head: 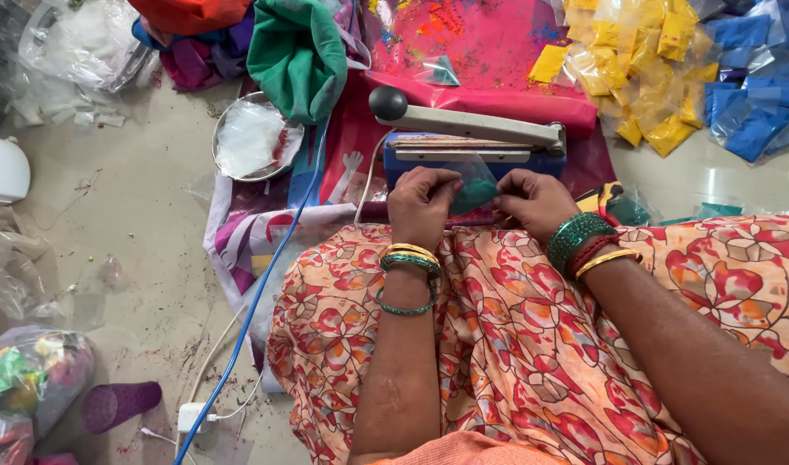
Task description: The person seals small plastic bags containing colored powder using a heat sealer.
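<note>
Our left hand [422,205] and right hand [532,200] pinch a clear pouch of green powder [474,191] just before the blue heat sealer [472,148]; fingers hide its edges, sealer bar raised.
</note>
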